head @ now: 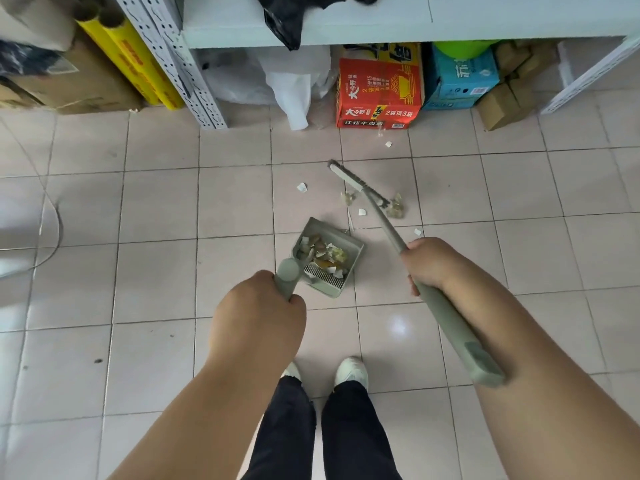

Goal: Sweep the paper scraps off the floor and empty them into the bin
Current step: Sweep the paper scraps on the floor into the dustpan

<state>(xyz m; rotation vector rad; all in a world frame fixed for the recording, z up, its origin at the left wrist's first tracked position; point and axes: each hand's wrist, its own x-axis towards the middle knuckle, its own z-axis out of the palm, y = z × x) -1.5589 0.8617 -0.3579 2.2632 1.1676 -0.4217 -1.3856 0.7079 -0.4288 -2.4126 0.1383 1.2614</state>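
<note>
Dustpan (327,258): part-filled with scraps, left hand (258,308) fingers clamped on its handle. Broom (358,183): right hand (431,263) gripping. Loose paper scraps (394,206) remain on floor (156,202); bin unseen, emptying pending.

Glossy ceramic floor tiles (156,202) catch the light beneath a matt grey-green plastic dustpan (349,268) and broom handle (450,320), beside printed cardboard boxes (379,95).
</note>
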